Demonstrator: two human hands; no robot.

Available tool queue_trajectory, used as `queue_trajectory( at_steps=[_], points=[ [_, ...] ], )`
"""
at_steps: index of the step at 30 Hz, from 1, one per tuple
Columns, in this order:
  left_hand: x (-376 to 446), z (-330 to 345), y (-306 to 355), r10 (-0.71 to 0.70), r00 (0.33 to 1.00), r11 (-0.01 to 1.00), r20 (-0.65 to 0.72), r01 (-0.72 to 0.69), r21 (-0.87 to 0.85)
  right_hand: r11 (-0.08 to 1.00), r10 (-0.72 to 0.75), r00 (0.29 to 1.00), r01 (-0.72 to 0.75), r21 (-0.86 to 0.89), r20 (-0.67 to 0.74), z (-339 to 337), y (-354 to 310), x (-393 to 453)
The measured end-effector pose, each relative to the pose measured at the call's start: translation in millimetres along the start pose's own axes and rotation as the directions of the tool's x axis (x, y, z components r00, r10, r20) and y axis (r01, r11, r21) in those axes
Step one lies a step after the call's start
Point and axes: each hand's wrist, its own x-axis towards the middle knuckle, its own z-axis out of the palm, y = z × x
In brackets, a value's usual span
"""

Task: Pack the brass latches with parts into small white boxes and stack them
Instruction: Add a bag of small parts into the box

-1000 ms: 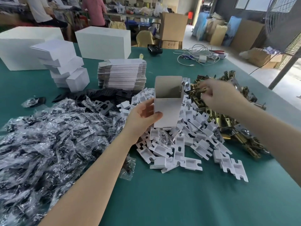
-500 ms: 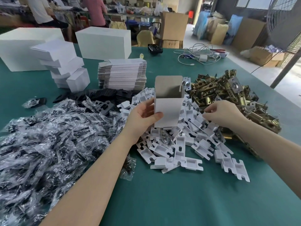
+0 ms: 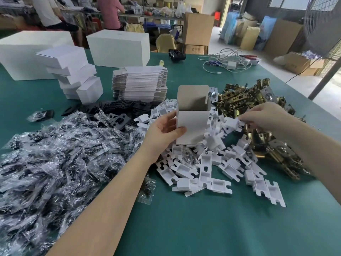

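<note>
Bright, even daylight comes from the doorway beyond the table (image 3: 184, 228), at far right. Shadows are soft. The bags (image 3: 46, 163) glare. Edges bend; background slightly blurred.

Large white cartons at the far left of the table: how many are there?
2. One large white carton sits at the far-left edge; the second large white carton stands to its right, behind the stack of flat box blanks. Others may lie out of frame.
</note>
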Motion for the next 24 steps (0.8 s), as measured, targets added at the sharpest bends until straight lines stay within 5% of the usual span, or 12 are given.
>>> queue_trajectory(
  at_steps=[8, 24],
  points=[
    [-0.1, -0.7, -0.2, 0.011, 1.000, 1.000, 0.012, -0.011, -0.009, 0.897, 0.145, 0.966, -0.220, 0.383, 0.214, 6.5, -2.1, -14.3],
    [-0.4, 1.1, 2.2, 0.005, 1.000, 1.000, 0.019, -0.005, -0.029, 0.800, 0.354, 0.935, -0.290, 0.525, -0.024, -0.4, -7.4, 11.5]
  ],
)
